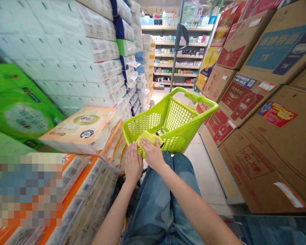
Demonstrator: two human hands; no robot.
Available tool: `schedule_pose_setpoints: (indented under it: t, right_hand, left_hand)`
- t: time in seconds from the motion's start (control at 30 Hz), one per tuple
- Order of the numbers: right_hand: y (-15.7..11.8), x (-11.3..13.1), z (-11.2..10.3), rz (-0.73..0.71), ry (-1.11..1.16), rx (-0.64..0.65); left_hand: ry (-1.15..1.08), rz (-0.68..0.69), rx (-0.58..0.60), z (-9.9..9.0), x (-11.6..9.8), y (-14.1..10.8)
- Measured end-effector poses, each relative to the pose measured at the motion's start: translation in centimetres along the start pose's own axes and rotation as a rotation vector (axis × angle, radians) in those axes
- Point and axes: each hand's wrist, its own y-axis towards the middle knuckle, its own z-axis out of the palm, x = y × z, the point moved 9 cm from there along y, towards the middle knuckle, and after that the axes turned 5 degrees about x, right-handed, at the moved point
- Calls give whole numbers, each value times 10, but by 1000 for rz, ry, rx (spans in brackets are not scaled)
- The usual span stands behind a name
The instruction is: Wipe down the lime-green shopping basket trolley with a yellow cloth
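Observation:
My left hand (pixel 133 165) lies flat with its fingertips over the near rim of a lime-green plastic shopping basket (pixel 144 123). My right hand (pixel 151 153) rests on a soft yellow-green item (pixel 149 137) inside the basket, near that rim. Neither hand appears to grip. Dark contents show beneath the item, but I cannot tell what they are. A cream-and-orange wrapped tissue pack (pixel 79 131) lies just left of the basket. My jeans-covered legs (pixel 158 200) are below the hands.
Tall stacks of wrapped tissue packs (pixel 91 51) wall the left side, and printed cardboard cartons (pixel 255 102) wall the right. A tiled floor (pixel 204 170) runs between them to shelves of small goods (pixel 178 54). A metal pole (pixel 177 44) stands ahead.

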Motion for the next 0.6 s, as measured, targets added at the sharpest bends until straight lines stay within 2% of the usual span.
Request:
schedule_pose_setpoints:
  t: [0.07, 0.2, 0.3, 0.37, 0.43, 0.53, 0.6]
  right_hand:
    - [-7, -28, -16, 25, -23, -3]
    - [-18, -92, -53, 193, -63, -64]
    - [-19, -108, -62, 293, -68, -114]
    - [-16, -97, -55, 335, -67, -141]
    - [-9, -70, -37, 323, -54, -139]
    - [3, -16, -6, 184, -17, -79]
    - [5, 9, 6, 91, -3, -45]
  left_hand:
    - [4, -4, -13, -1, -1, 1]
    - [-5, -10, -9, -1, -3, 1]
    - [-26, -24, -1, -1, -5, 1]
    - [-36, -39, 0, -1, -4, 1]
    - [-36, -52, 4, 1, -3, 1]
    - [-18, -50, 33, 4, 0, 1]
    - [-7, -36, 53, 5, 2, 0]
